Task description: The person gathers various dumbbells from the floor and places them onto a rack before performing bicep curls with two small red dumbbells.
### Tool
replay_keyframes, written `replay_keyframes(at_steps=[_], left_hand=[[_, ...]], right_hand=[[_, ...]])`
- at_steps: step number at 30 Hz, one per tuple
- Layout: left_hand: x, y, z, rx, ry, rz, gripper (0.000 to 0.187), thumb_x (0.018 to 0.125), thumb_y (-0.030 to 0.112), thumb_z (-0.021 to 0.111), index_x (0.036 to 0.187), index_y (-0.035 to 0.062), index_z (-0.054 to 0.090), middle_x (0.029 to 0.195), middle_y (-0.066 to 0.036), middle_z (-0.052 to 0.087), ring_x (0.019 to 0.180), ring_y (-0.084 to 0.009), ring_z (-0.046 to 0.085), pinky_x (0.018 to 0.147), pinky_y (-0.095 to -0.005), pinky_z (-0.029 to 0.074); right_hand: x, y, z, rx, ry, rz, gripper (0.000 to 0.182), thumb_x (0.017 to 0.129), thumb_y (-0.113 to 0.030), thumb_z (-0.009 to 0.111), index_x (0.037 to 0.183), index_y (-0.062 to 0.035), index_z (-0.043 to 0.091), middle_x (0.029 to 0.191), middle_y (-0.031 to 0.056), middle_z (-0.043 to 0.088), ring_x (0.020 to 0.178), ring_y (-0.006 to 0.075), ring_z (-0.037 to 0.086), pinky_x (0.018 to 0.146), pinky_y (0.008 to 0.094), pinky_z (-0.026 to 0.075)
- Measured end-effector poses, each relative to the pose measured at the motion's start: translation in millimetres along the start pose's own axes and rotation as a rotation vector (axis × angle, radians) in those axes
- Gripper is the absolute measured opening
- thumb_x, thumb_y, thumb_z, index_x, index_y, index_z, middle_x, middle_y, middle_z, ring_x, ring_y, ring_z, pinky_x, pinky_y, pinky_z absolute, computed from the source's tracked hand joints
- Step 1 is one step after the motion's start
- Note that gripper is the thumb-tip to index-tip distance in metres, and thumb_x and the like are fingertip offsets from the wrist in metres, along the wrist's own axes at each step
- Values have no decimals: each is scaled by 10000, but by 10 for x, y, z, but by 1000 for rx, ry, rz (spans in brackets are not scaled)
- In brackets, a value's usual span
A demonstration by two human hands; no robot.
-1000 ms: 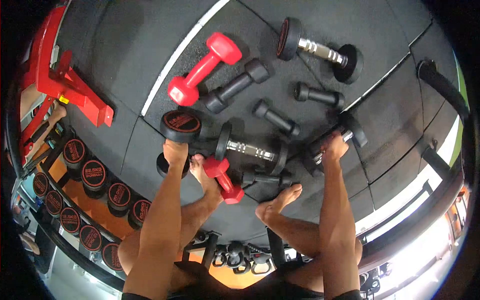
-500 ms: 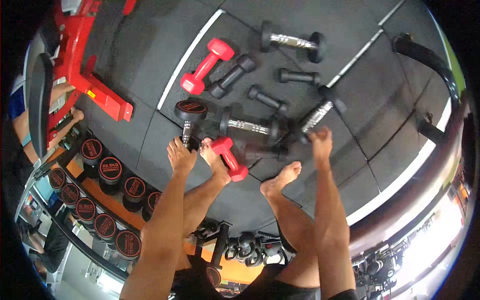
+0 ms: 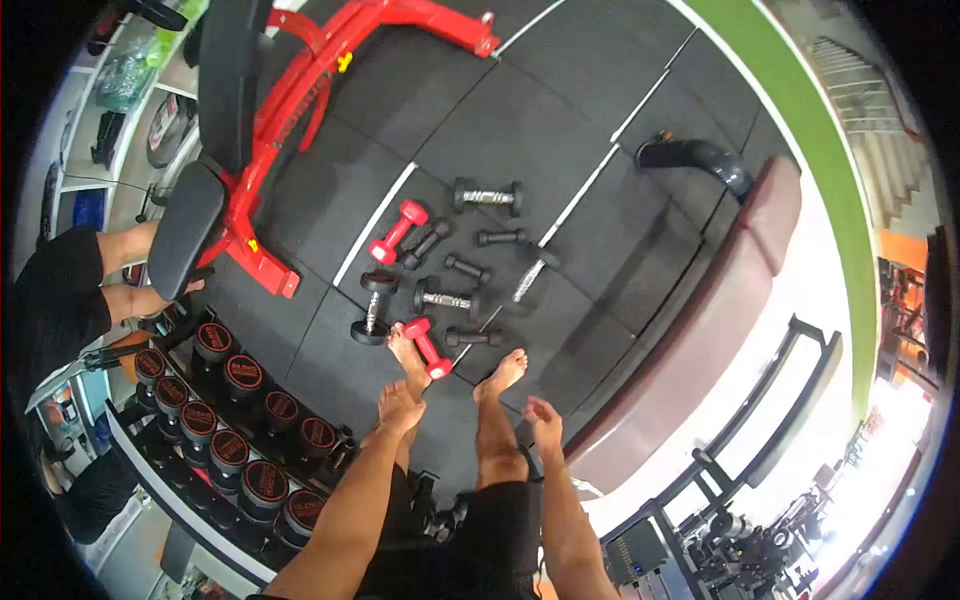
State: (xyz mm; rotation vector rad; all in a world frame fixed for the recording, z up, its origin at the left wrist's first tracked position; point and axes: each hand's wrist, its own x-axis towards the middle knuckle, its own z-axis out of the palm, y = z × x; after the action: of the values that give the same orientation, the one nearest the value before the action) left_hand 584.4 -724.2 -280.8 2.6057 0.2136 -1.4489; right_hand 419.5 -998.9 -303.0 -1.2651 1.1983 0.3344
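Head view: left hand (image 3: 400, 408) and right hand (image 3: 545, 422) spread, empty; red dumbbell (image 3: 427, 347) partly overlaps left foot.

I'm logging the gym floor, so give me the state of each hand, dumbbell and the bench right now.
Left hand: open, empty, above the floor.
Right hand: open, empty.
Red dumbbell: lying by the left foot.
Chrome-handled dumbbell: lying flat, untouched.
Second red dumbbell: lying flat.
Red bench: unoccupied, pads inclined.
Racked dumbbells: stored in a row.
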Motion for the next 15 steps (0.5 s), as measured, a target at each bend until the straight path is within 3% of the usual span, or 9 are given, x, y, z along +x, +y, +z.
replay_keyframes(at_steps=[2,6,8,15], left_hand=[[-287,24,-142,-46,88,50,541,768,323,692,1174,1,533,1212,-237,569,1180,-393,523,1024,-466,409],[-738,63,-628,-185,20,96,534,782,333,691,1191,11,570,1173,-213,624,1147,-356,575,1006,-432,438],[-930,43,-907,-202,34,114,540,792,343,695,1212,24,581,1146,-183,645,1124,-324,593,993,-389,457],[-1296,-264,-1331,-303,89,197,527,778,384,722,1160,34,627,1084,-151,682,1045,-284,646,914,-375,497]], right_hand=[[-377,-378,-107,89,34,23,310,847,-17,633,1156,-8,649,1027,62,681,949,137,623,847,253,477],[-1106,-781,-472,170,7,-38,332,885,-64,585,1210,-3,613,1044,67,663,942,162,631,819,297,497],[-1324,-821,-645,223,3,-36,338,897,-81,576,1224,0,602,1057,78,661,948,179,637,824,309,507],[-2052,-812,-1182,207,128,-66,354,913,-166,559,1238,-31,603,1132,120,654,1016,230,637,834,366,513]])
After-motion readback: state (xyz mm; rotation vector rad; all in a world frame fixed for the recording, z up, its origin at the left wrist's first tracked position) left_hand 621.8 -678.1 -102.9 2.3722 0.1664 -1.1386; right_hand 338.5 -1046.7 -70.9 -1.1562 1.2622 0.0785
